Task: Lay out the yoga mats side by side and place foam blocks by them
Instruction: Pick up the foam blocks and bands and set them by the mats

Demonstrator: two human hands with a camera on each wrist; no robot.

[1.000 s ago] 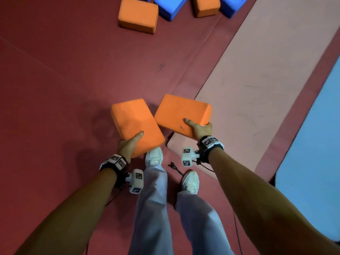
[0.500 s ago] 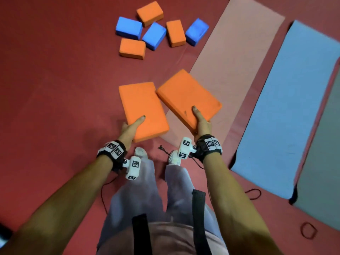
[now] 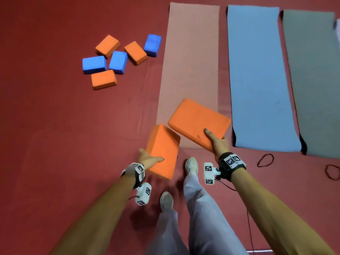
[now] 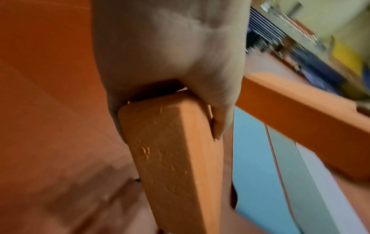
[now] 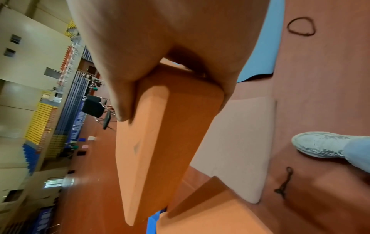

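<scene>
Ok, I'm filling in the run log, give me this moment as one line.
left hand: holds orange block | right hand: holds second orange block | pile: six blocks left | mats: pink, blue, grey flat

both arms reach forward, left hand [image 3: 150, 159] and right hand [image 3: 218, 144] clamped.

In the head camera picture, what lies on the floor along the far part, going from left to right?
The pile of loose foam blocks → pink mat → blue mat → grey mat, with a pale sliver at the right edge too small to name.
</scene>
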